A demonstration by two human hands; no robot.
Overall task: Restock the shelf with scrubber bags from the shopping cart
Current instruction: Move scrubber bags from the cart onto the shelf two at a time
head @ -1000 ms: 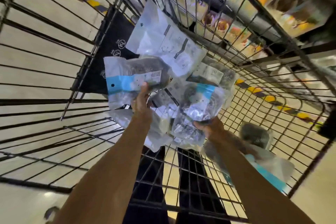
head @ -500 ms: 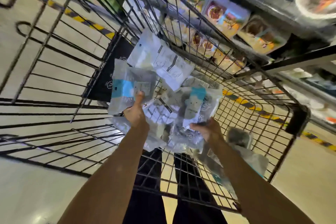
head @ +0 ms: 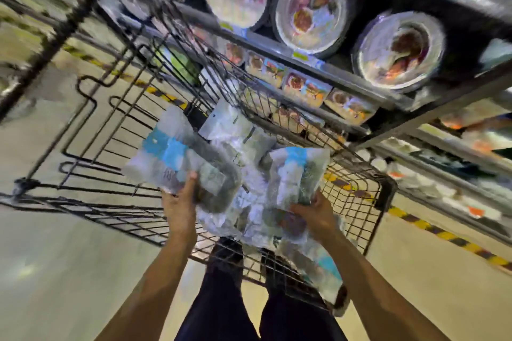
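Reaching over the shopping cart point(head: 385, 196), left hand point(head: 177, 209) and right hand point(head: 317, 216) grip scrubber bags point(head: 180, 158), arms outstretched.

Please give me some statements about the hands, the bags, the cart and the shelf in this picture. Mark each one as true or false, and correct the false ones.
1. The left hand holds a scrubber bag with a blue band. True.
2. The right hand is empty. False: it grips a second scrubber bag.
3. The shopping cart has solid plastic walls. False: its walls are dark wire mesh.
4. Round dishes in clear wrap stand on the shelf beside the cart. True.
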